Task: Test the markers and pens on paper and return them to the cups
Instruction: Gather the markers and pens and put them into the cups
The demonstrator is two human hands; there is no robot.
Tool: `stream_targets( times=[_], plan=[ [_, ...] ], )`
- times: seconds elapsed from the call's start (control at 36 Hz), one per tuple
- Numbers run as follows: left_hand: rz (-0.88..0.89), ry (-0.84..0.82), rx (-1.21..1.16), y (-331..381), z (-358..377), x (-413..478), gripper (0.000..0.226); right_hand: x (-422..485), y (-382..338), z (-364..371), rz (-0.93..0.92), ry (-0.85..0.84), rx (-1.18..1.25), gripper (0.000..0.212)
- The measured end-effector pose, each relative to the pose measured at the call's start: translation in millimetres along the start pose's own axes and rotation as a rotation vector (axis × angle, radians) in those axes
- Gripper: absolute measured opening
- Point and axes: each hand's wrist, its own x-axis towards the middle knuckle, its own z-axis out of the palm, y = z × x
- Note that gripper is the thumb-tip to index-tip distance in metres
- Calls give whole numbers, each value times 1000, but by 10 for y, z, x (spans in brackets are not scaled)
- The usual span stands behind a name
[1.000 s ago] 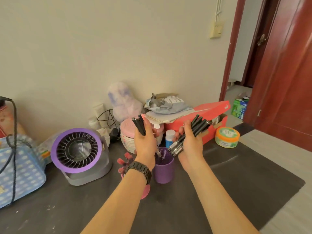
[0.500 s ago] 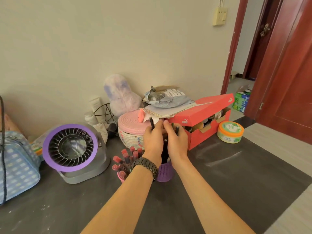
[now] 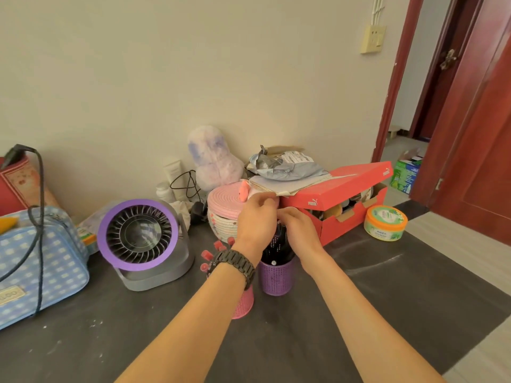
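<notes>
Now return step: left hand and right hand both curled round black pens standing in purple cup — next, release without tipping it.

Both forearms reach forward, the left hand and right hand touching, fingers curled away.

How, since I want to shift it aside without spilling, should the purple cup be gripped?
Probably round its lower wall, from the right. The purple cup stands upright with black pens sticking out of its top, and the pink cup sits close on its left; its right side is open.
</notes>
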Motion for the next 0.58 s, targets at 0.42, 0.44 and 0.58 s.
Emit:
stream_targets(
  times=[0.42, 0.44, 0.58],
  plan=[
    [-32, 377, 619, -1180, -1483, -1107, 34, -180, -6, -199, -160, -333, -758, 53],
    [-87, 324, 688, -1333, -1524, -1168, 39, -188, -30, -201, -151, -331, -731, 56],
    [-194, 26, 1034, -1875, -1592, -1313, 61, -351, -231, -295, -193, -164, -544, 44]
  ],
)
